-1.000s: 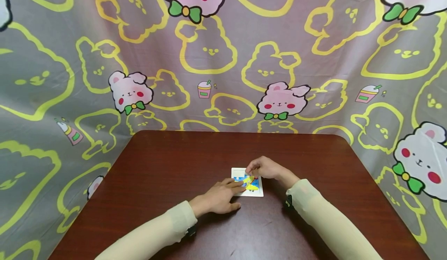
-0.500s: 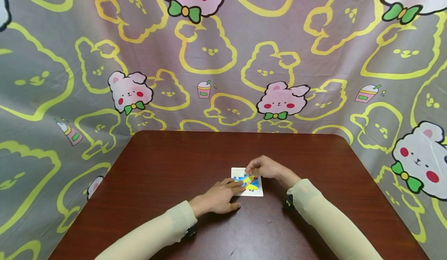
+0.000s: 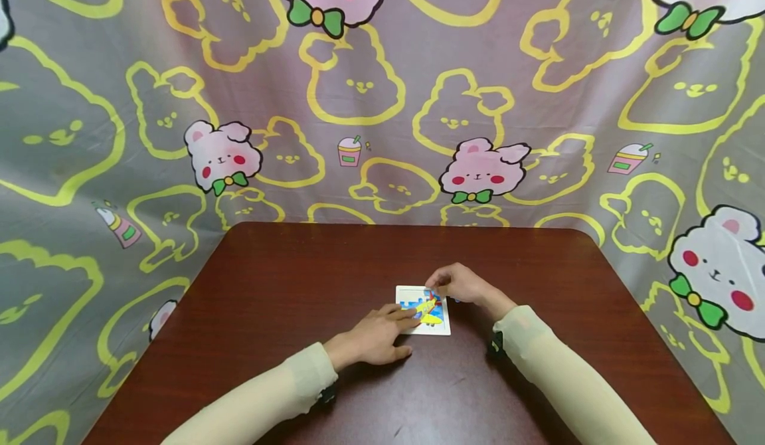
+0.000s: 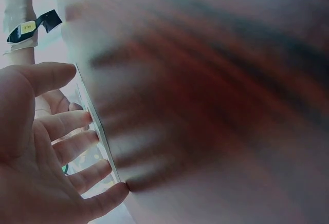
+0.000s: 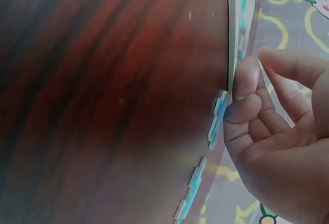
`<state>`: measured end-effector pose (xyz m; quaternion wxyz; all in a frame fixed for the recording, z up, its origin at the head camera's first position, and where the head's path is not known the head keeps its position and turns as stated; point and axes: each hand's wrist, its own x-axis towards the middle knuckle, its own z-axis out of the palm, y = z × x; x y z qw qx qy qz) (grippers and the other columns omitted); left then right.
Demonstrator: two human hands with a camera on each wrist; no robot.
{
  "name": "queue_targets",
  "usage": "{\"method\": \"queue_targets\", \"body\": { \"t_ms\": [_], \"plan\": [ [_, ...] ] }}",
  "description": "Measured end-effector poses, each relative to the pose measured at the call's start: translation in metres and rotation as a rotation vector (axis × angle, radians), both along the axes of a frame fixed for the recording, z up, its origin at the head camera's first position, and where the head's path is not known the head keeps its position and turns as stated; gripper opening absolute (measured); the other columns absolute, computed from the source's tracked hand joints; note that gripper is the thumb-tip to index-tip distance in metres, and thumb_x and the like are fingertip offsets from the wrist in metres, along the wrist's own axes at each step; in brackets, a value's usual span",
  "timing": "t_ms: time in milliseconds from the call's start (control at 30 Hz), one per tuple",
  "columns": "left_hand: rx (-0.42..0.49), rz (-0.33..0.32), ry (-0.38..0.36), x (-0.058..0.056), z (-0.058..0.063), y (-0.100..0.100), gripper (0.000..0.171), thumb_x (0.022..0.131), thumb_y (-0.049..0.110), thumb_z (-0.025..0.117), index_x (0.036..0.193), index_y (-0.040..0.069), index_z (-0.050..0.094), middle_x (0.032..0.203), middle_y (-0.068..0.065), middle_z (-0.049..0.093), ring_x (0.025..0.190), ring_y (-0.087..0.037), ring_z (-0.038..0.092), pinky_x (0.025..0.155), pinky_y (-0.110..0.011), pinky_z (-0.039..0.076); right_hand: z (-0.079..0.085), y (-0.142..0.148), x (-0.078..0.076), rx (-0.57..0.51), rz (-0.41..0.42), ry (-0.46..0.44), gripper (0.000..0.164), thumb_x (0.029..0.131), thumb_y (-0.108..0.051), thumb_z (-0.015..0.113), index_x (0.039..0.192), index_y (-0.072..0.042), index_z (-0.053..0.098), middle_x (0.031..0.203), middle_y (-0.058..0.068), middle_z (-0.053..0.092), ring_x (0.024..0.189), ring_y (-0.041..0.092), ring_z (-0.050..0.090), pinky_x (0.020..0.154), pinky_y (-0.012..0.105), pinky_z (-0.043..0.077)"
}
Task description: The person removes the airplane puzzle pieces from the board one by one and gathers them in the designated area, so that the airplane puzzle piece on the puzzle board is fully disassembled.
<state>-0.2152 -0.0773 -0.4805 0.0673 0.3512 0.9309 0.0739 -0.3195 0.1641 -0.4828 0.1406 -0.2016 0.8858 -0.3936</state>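
Right hand (image 3: 461,285) has shifted slightly right; blue-and-red patch (image 3: 432,295) now shows at puzzle tray's (image 3: 409,292) upper right, so that area looks closer to filled, seating unconfirmed; right fingers curled, can't tell if pinching anything; left hand (image 3: 375,336) fingers straight, on tray's left side; tray sits on table (image 3: 299,266) between hands.

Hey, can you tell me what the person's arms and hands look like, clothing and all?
The left sleeve and right sleeve are long, plain and pale cream, with slightly wrinkled cuffs. Black gear shows at both wrists; the right wrist's has a yellow label, its marking too small to read. The left hand and right hand are bare.
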Motion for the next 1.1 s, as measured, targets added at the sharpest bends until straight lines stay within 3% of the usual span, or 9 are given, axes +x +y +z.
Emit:
{"method": "queue_targets", "body": {
  "t_ms": [333,1100],
  "plan": [
    [-0.003,-0.001,0.007,0.0001,0.0002,0.0004,0.059,0.094,0.044,0.063,0.148,0.025,0.05,0.158,0.005,0.043,0.144,-0.027,0.04,0.107,-0.052,0.045,-0.002,0.0009,0.0025,-0.028,0.031,0.014,0.016,0.082,0.003,0.071,0.096,-0.004,0.076,0.091,0.008,0.075,0.082,0.011,0.063,0.071,0.027,0.051],
    [0.002,-0.014,0.01,0.0011,0.0009,0.0007,0.059,0.094,0.042,0.064,0.148,0.024,0.05,0.158,0.003,0.043,0.143,-0.029,0.041,0.107,-0.052,0.045,-0.0018,-0.003,0.0071,0.125,-0.022,0.046,0.019,0.074,-0.002,0.083,0.088,-0.014,0.076,0.082,-0.003,0.069,0.08,0.01,0.058,0.072,0.028,0.049]
  ]
}}
